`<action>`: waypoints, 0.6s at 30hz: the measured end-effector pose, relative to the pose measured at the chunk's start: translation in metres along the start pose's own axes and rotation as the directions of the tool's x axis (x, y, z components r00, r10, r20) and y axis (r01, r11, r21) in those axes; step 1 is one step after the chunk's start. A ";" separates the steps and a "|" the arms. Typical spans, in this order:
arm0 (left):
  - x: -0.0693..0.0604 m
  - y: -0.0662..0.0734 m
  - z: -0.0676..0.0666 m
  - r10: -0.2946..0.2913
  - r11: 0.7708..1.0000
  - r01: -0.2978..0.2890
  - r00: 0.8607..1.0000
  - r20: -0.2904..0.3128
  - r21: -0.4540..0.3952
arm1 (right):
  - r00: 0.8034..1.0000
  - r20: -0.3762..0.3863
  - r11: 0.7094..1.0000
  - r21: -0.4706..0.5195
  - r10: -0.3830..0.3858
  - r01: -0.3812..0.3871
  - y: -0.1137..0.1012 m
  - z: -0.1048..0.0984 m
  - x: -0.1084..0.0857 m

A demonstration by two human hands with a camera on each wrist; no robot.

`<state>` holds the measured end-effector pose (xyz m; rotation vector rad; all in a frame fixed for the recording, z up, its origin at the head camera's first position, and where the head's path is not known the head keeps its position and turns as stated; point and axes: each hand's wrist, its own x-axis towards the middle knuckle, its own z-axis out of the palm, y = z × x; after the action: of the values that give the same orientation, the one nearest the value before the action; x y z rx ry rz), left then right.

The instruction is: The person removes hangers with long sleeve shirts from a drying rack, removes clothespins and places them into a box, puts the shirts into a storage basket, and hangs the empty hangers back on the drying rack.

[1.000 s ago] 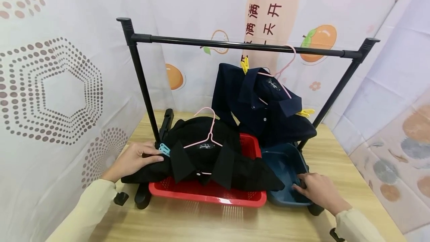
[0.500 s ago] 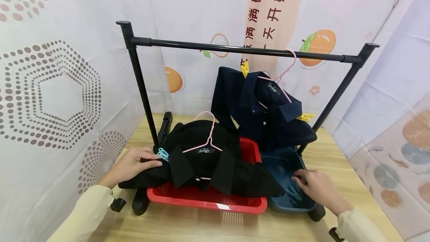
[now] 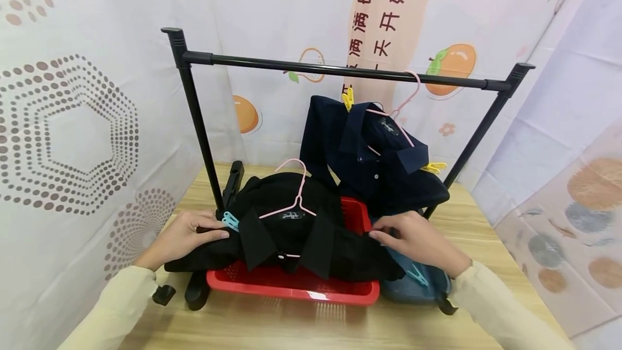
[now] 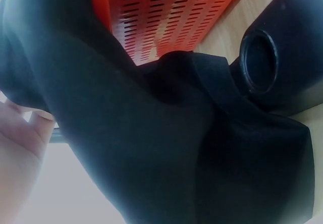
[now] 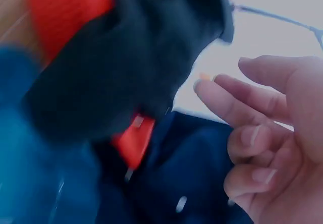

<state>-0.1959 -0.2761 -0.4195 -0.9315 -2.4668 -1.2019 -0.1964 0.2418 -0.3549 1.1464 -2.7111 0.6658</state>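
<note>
A black collared shirt (image 3: 291, 193) with a pink hanger (image 3: 299, 199) in its neck lies over a red basket (image 3: 291, 290). My left hand (image 3: 187, 236) pinches the shirt's shoulder at the left, beside a light blue clothespin (image 3: 230, 221) fixed there. Most of that hand is outside the left wrist view, where the black cloth (image 4: 126, 118) fills the middle. At the shirt's right sleeve hovers my right hand (image 3: 413, 239). In the right wrist view this hand (image 5: 272, 133) shows thumb and forefinger apart, last fingers bent, nothing between them.
A black clothes rack (image 3: 340, 70) stands over the table. From its bar a navy shirt (image 3: 379, 172) hangs on a pink hanger, with yellow clothespins (image 3: 347, 99) at both shoulders. A blue basket (image 3: 403, 288) with a blue clothespin (image 3: 417, 274) sits at the right.
My right hand has lifted out of the blue basket and moved left and up to the black shirt's right sleeve. The left hand stays at the left shoulder.
</note>
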 end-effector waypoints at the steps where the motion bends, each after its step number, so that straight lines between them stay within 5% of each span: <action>1: 0.000 0.000 0.000 -0.007 1.000 0.007 1.000 -0.001 0.004 | 1.000 0.014 0.999 0.032 -0.017 0.016 -0.006 0.001 0.007; 12: 0.000 -0.003 0.003 -0.040 0.999 0.040 0.999 0.002 0.006 | 0.971 0.072 0.972 0.077 -0.229 0.224 -0.067 0.024 0.085; 18: 0.002 -0.004 0.003 -0.013 1.000 0.013 1.000 -0.003 0.001 | 0.968 0.057 0.969 0.050 -0.244 0.241 -0.105 0.032 0.130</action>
<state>-0.1994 -0.2748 -0.4231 -0.9137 -2.4748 -1.2053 -0.2119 0.0787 -0.3112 1.5020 -2.5554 0.6639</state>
